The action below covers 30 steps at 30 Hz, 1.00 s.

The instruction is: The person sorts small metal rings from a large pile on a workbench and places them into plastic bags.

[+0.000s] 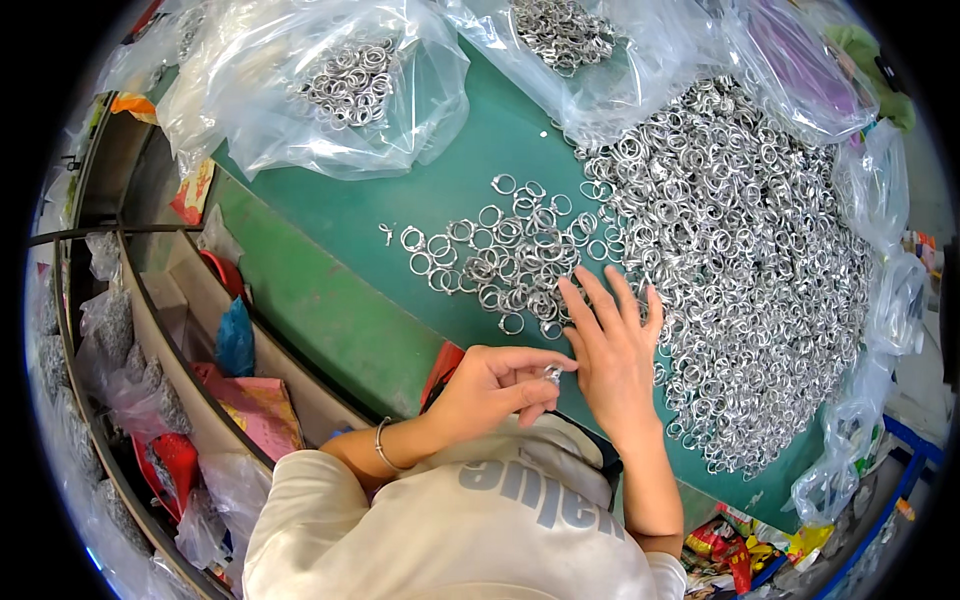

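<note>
By the near edge of the green table (345,235), left hand (488,390) is pinching a silver ring (552,374) (slack pinch could drop it) while right hand (612,352), fingers spread, is resting at the loose ring cluster (535,248).

Left hand (490,388): fingers bent, closed in a pinch, index reaching right, its tip right by the right thumb; contact unclear. Left forearm (352,456) angled up and right, elbow out. Right hand (614,355): back up, palm down, fingers (597,300) spread and slightly bent, pointing away from the body. Right forearm (650,488) near upright in view.
</note>
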{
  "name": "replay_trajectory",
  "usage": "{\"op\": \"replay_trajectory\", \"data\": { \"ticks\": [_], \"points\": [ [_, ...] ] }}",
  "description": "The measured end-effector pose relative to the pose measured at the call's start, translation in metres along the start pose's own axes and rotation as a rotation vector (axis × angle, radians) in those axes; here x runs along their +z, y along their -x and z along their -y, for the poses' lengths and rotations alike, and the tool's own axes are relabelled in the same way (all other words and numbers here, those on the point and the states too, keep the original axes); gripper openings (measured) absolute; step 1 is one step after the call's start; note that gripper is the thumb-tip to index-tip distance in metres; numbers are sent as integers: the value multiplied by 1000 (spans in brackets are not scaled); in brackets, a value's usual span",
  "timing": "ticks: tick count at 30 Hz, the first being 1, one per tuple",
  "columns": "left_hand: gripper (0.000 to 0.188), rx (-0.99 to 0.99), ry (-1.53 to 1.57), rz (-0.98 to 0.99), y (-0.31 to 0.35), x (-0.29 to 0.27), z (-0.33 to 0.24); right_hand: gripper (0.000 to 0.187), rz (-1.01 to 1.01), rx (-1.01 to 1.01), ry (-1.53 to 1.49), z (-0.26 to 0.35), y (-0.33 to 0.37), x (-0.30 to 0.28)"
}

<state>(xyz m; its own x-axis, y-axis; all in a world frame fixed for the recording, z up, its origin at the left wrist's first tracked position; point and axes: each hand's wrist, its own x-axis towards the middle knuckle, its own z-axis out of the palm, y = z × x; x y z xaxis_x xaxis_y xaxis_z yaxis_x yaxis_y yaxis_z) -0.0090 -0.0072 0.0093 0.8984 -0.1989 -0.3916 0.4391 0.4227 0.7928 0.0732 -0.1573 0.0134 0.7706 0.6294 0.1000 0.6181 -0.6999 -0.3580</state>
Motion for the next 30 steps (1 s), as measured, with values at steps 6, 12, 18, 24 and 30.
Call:
{"op": "replay_trajectory", "data": {
  "ticks": [6,12,18,24,30],
  "points": [
    [26,-30,125,53,2,-8,5,25,-92,1,76,-13,23,0],
    [28,401,-587,-258,5,0,2,19,-149,67,-17,-6,26,-5],
    [24,131,90,-278,15,-10,5,17,-121,80,77,-12,28,-3],
    [29,414,-580,-435,10,-18,15,22,-241,48,-158,3,-4,6],
    [33,471,-814,-471,3,-17,1,15,-248,45,-38,-4,-13,14]
  ]
}}
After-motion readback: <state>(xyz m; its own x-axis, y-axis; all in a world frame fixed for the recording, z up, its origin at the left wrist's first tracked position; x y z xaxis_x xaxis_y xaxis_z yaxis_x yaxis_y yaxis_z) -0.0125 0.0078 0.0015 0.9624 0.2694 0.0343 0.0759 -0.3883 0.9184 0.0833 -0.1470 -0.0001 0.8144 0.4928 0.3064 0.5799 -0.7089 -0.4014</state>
